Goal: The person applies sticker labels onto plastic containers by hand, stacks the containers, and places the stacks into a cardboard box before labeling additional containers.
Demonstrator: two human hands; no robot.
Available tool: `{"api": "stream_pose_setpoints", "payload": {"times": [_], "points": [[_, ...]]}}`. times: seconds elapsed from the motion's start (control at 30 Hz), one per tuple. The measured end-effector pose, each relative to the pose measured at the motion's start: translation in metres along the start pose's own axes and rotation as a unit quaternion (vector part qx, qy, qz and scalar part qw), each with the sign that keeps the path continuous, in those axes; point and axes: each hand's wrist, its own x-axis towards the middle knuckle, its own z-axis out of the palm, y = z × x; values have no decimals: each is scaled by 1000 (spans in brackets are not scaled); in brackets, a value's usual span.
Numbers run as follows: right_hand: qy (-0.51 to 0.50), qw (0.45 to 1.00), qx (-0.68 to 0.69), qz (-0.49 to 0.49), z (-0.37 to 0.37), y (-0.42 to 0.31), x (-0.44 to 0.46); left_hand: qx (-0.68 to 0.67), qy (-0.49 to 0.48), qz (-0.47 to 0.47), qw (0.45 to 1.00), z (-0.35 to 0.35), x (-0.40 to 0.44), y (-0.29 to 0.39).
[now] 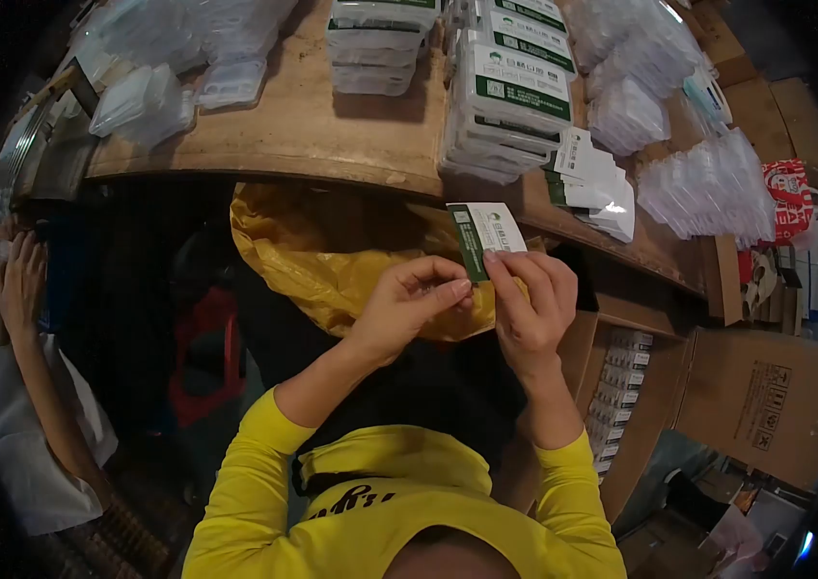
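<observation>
A white and green printed card is held up in front of my body, over a yellow plastic bag. My right hand grips its lower right part, thumb on the near face. At the card's lower left corner, the fingers of my left hand are curled in a pinch; the fingertips are partly hidden. Just beyond, a stack of clear plastic boxes with the same kind of printed cards stands at the table's edge. Loose printed cards lie fanned out to its right.
Clear empty-looking boxes are piled on the right of the wooden table, with more boxes at left. An open carton of packed small boxes stands at my right. Another person's hand shows at far left, near a red stool.
</observation>
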Motion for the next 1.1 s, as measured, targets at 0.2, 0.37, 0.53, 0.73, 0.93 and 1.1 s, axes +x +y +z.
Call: {"api": "stream_pose_setpoints", "payload": {"times": [0.2, 0.37, 0.53, 0.73, 0.93, 1.1], "points": [[-13, 1000, 12, -9, 7, -5, 0, -22, 28, 8, 999, -3, -9, 4], [-15, 1000, 17, -13, 8, -6, 0, 4, 33, 18, 999, -5, -9, 4], [-34, 989, 132, 52, 12, -10, 1, 145, 64, 122, 980, -2, -9, 6], [-68, 944, 285, 149, 7, -24, 6, 426, 82, 304, 848, 0, -7, 15], [-95, 933, 304, 165, 6, -25, 8, 499, 81, 340, 793, -3, -9, 15], [-124, 883, 361, 272, 10, -22, 3, 572, 95, 342, 739, -20, -11, 18]]}}
